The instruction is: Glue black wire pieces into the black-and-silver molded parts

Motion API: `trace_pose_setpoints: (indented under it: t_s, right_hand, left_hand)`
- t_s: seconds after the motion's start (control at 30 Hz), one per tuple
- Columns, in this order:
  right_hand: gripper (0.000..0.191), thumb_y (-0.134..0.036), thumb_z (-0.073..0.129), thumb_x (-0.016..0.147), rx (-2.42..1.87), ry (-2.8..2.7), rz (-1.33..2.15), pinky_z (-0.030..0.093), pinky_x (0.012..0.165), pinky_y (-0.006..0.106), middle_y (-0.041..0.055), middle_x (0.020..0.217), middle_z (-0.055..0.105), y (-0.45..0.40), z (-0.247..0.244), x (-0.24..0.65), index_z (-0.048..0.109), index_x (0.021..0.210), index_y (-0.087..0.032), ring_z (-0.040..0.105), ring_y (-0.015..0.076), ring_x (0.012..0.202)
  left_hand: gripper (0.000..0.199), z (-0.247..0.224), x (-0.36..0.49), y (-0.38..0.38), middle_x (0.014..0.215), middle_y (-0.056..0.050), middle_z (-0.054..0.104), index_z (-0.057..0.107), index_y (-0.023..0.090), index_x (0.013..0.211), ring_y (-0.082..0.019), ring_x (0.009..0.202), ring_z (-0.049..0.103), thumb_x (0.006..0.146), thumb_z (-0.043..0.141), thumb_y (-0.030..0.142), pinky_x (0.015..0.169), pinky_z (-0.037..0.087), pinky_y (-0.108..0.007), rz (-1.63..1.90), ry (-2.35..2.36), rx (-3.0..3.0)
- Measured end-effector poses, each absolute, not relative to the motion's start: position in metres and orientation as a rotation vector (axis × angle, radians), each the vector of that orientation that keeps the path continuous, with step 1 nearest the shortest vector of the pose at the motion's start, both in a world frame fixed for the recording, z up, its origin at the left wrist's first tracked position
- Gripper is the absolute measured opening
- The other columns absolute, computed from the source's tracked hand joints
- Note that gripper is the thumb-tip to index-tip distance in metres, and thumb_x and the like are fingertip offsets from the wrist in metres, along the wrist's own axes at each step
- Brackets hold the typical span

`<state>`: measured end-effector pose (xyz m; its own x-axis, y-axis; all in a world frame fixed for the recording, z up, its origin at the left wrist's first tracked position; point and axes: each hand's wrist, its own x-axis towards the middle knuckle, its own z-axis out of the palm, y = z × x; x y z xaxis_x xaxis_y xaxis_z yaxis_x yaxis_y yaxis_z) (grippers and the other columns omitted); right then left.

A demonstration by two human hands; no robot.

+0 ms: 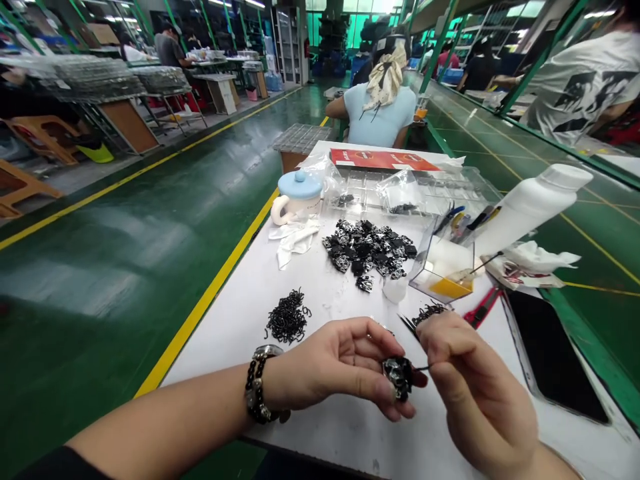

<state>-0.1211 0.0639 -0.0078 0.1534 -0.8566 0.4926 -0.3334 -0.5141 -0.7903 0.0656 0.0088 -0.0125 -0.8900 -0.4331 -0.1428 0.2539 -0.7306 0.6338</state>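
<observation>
My left hand (350, 367) holds a small glossy black moulded part (399, 378) between thumb and fingers, low over the white table. At its right side my right hand (475, 387) pinches a thin black strip (423, 368) that reaches to the part; whether it is fixed there I cannot tell. Dark pointed tips, like tweezers (408, 323), stick out past the right-hand fingers. A pile of small curved black pieces (289, 316) lies left of my hands, and another such pile (430, 311) is partly hidden behind the right hand. Farther back is a heap of similar black parts (370, 247).
A lidded cup (300, 193) and crumpled tissue (295, 240) stand at left. On the right are a clear tool holder (443, 267), white bottle (533, 207), red cutter (483, 308) and phone (555, 353). Clear trays (450, 190) lie behind; a person (380, 113) sits ahead.
</observation>
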Motion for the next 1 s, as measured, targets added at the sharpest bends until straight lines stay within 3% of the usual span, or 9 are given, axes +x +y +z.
trace_pose_setpoints:
  t_s: [0.2,0.4,0.67,1.0]
  right_hand:
    - [0.007,-0.013,0.044,0.087,-2.08,1.107,-1.356,0.038,0.058,0.027,0.0001,0.071,0.043,0.0634,-0.011,-0.1149,0.044,0.083,-0.019,0.042,0.0121,0.069]
    - [0.016,-0.004,0.047,0.081,-2.243,1.033,-1.311,0.038,0.06,0.03,0.0014,0.074,0.047,0.0626,-0.0126,-0.115,0.046,0.09,-0.017,0.041,0.0127,0.069]
    - [0.024,-0.002,0.05,0.078,-2.336,1.086,-1.373,0.04,0.073,0.039,0.0007,0.075,0.049,0.0674,-0.0098,-0.1215,0.046,0.095,-0.018,0.045,0.0129,0.068]
    - [0.016,-0.004,0.051,0.079,-2.408,1.09,-1.376,0.041,0.066,0.035,0.0015,0.073,0.051,0.0643,-0.0064,-0.1203,0.049,0.089,-0.015,0.046,0.0122,0.065]
  left_hand:
    - [0.032,-0.0145,0.0643,0.0106,0.085,-0.007,0.069,0.055,0.013,0.095,-0.019,0.078,0.071,0.07,0.076,0.012,0.071,0.056,-0.027,-2.616,-0.877,0.452]
    - [0.028,-0.0155,0.0641,0.0114,0.084,-0.007,0.069,0.057,0.013,0.094,-0.017,0.078,0.071,0.072,0.074,0.011,0.072,0.056,-0.027,-2.607,-0.887,0.457]
    - [0.033,-0.0146,0.0662,0.0111,0.081,-0.006,0.07,0.057,0.013,0.096,-0.017,0.075,0.071,0.07,0.077,0.014,0.072,0.053,-0.027,-2.647,-0.878,0.496]
    - [0.03,-0.0145,0.0666,0.011,0.081,-0.006,0.07,0.059,0.014,0.095,-0.017,0.074,0.07,0.071,0.076,0.014,0.071,0.053,-0.027,-2.651,-0.896,0.504]
